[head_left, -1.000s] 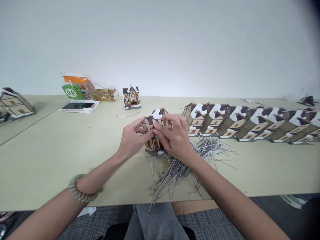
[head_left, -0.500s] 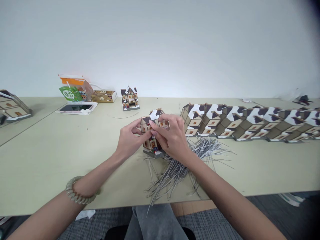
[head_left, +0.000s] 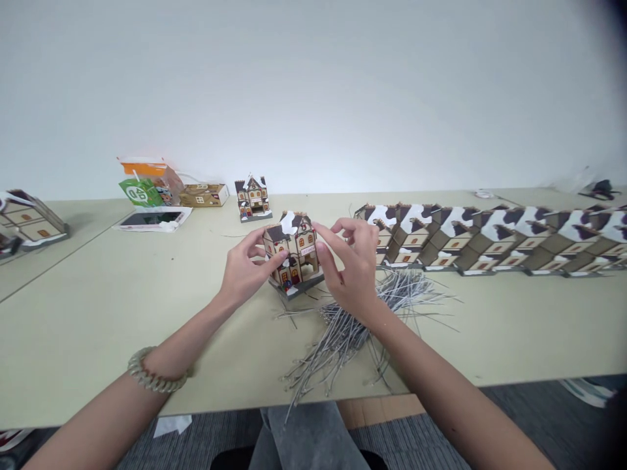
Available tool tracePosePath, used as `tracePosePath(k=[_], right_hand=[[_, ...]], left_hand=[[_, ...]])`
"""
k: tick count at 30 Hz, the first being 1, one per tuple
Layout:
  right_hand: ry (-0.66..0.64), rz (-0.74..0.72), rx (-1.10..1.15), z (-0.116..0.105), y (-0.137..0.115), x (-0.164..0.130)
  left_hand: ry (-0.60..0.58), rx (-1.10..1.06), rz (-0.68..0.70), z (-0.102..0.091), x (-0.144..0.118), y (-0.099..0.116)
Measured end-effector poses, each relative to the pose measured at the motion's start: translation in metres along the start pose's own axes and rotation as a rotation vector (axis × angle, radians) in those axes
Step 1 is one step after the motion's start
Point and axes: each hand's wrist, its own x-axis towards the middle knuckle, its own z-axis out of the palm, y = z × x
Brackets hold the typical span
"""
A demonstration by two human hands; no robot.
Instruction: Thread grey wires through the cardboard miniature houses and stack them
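A small model house (head_left: 296,251) with a snow-patched dark roof and a sign on its front stands slightly turned on the table before me. My left hand (head_left: 247,264) grips its left side, thumb on the front and fingers behind. At its right edge is my right hand (head_left: 350,258), thumb and index finger apart, their tips at or near the roof and wall; firm contact cannot be made out. Under my right wrist lies a loose bundle of thin grey wires (head_left: 343,333). A few strands reach the base of the house.
Similar model houses (head_left: 455,238) stand in a tight row on the right. One more house (head_left: 253,198) is near the wall, another (head_left: 34,219) at far left. A phone (head_left: 151,220), snack bag (head_left: 142,192) and brown box (head_left: 203,195) sit back left.
The model house has shifted a little left and turned, showing more of its front. My right hand has drawn back from the front to the right edge, its fingers spreading from a pinch.
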Motion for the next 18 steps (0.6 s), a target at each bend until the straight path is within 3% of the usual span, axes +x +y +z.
tracePosePath(k=[5,10,14,18], right_hand=[[-0.026,-0.031,0.02,0.007,0.003,-0.004],[-0.067,-0.018,0.026,0.008,0.001,-0.007],[-0.08,-0.027,0.04,0.007,-0.001,-0.007],[-0.087,-0.051,0.049,0.008,-0.004,-0.007]], left_hand=[[0.038,0.161,0.069,0.0,-0.006,-0.002],[0.068,0.224,0.04,-0.008,-0.023,0.0],[0.098,0.339,0.014,-0.032,-0.041,0.003],[0.141,0.539,-0.03,-0.073,-0.06,0.004]])
